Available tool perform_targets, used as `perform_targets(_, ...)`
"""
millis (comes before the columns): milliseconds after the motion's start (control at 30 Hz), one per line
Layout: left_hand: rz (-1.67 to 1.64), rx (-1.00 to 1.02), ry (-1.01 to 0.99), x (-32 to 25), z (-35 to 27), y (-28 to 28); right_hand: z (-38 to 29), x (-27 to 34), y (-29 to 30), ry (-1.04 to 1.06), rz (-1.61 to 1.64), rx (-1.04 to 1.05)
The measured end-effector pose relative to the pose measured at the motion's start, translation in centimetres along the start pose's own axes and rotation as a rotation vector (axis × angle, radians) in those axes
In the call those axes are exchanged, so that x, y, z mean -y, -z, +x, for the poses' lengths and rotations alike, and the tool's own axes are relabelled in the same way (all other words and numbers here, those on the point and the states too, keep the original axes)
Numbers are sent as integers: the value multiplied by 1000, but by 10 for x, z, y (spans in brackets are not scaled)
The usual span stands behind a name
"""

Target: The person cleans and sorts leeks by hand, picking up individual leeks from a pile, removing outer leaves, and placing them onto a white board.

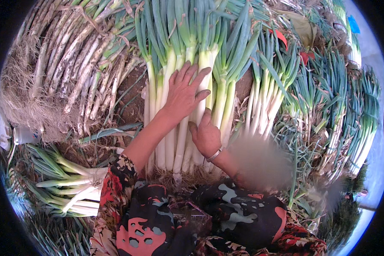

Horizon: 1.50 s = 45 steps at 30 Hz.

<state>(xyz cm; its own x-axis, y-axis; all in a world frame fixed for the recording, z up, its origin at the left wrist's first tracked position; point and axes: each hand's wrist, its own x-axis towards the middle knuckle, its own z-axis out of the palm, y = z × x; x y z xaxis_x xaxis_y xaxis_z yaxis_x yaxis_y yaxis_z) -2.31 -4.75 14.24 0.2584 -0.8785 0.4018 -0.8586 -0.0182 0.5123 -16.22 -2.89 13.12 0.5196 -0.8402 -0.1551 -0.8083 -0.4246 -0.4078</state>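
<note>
A row of large green onions (179,150), with white stalks and green leaves, lies before me, roots towards my lap. My left hand (187,88) rests palm down across the upper white stalks, its fingers spread a little and pointing up the row. Lower and to the right, my right hand (206,134) touches the stalks with its thumb and index finger apart; its other fingers are curled and partly hidden, so a grip cannot be told. A metal bracelet (214,154) circles the right wrist.
Unpeeled, soil-stained onions (80,64) with long roots are heaped at upper left. A bundle of cleaned onions (72,192) lies at lower left. More onions (264,99) and tied bundles (368,118) stretch along the right. Leaf scraps (304,192) litter the lower right. A grey blur covers part of the right forearm.
</note>
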Motion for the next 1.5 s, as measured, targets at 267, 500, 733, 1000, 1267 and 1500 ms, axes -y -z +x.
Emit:
perform_targets(267,120,-119,-126,32,-15,-26,8,-20,6,264,-15,-4)
perform_targets(500,-88,-140,-108,28,-8,-26,19,-14,-4,139,394,105)
perform_targets(733,14,-106,-91,22,-10,-27,20,-17,13,222,99,144)
perform_targets(1000,52,-111,-73,24,-18,-25,10,-13,0,365,-1,192)
perform_targets(1267,295,106,-166,12,-9,-23,2,-19,-14,281,34,242)
perform_targets(1500,345,166,-83,6,-3,-26,0,-41,11,135,311,29)
